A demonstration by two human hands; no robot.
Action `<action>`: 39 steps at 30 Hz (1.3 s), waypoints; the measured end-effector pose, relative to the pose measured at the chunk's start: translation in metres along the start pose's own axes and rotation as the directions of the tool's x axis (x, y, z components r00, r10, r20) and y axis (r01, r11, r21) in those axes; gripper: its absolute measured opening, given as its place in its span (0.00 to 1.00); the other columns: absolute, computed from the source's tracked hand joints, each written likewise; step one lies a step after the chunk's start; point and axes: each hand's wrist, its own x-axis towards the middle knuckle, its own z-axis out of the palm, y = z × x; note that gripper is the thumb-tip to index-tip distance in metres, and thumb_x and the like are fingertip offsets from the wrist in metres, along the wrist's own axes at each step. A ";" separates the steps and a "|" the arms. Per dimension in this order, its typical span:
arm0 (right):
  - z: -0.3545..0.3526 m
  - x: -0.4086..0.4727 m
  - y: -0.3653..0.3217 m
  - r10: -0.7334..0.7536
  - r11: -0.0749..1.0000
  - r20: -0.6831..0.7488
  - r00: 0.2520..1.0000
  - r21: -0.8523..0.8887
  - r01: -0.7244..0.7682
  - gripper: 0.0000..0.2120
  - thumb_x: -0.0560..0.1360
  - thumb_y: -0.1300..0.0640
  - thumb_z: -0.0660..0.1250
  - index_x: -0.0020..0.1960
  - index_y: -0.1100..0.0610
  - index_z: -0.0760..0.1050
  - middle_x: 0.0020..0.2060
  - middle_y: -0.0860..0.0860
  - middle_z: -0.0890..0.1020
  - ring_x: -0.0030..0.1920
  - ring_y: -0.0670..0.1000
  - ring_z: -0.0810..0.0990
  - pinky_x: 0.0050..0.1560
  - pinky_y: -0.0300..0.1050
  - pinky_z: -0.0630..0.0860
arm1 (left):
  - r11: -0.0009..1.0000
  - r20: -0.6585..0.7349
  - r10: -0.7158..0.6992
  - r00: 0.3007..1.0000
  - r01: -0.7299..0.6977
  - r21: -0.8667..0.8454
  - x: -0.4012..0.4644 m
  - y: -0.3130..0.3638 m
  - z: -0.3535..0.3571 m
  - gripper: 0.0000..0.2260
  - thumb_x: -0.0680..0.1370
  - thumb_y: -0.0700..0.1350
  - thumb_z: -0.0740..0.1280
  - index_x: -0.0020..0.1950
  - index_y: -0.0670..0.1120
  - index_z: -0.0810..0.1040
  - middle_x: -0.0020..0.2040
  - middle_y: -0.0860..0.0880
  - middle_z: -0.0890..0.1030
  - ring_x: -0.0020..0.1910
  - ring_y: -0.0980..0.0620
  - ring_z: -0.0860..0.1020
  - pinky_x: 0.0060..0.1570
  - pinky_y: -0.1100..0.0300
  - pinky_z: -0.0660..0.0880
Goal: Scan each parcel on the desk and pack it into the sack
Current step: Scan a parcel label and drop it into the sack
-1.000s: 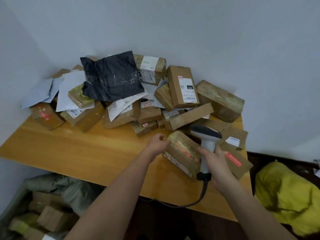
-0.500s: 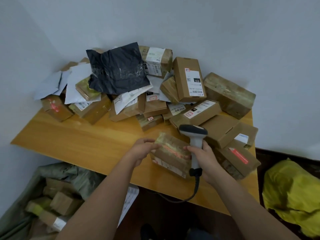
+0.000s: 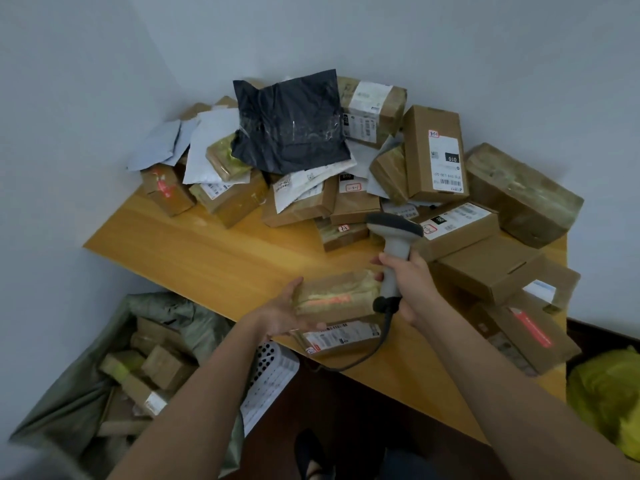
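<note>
Parcel (image 3: 334, 299) at lower centre: we grasp its left end with our left hand (image 3: 281, 311); our right hand (image 3: 412, 282) grips the scanner (image 3: 393, 251).

Wooden desk (image 3: 214, 251), corner-set: cardboard parcels (image 3: 485, 271) and mailer bags (image 3: 291, 123) heaped from 10 to 3 o'clock; one taped parcel (image 3: 332, 299) at the 6 o'clock edge.
</note>
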 end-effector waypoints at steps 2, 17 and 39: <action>0.000 0.006 -0.001 0.006 1.000 -0.019 1.000 0.023 -0.005 0.13 0.79 0.59 0.66 0.63 0.54 0.73 0.48 0.52 0.83 0.42 0.50 0.77 0.53 0.53 0.77 | 0.990 -0.051 0.014 0.999 -0.006 0.143 0.007 -0.005 0.003 0.57 0.65 0.48 0.81 0.79 0.58 0.42 0.78 0.49 0.49 0.74 0.42 0.58 0.69 0.46 0.66; 0.001 0.016 -0.007 -0.008 0.983 -0.014 1.000 -0.181 0.005 0.11 0.79 0.55 0.66 0.61 0.50 0.71 0.48 0.51 0.77 0.42 0.48 0.77 0.38 0.44 0.74 | 0.955 -0.019 -0.172 0.985 0.161 -0.248 0.004 -0.008 -0.038 0.28 0.69 0.48 0.76 0.64 0.39 0.75 0.55 0.43 0.83 0.59 0.45 0.78 0.65 0.50 0.72; 0.036 0.048 0.019 0.268 0.823 0.315 0.910 -0.566 -0.046 0.24 0.77 0.60 0.67 0.69 0.48 0.64 0.55 0.60 0.80 0.37 0.50 0.78 0.42 0.45 0.78 | 0.645 -0.338 -0.347 0.875 -0.039 -0.763 0.009 -0.052 -0.017 0.19 0.79 0.41 0.67 0.69 0.37 0.70 0.62 0.41 0.77 0.59 0.44 0.75 0.65 0.49 0.70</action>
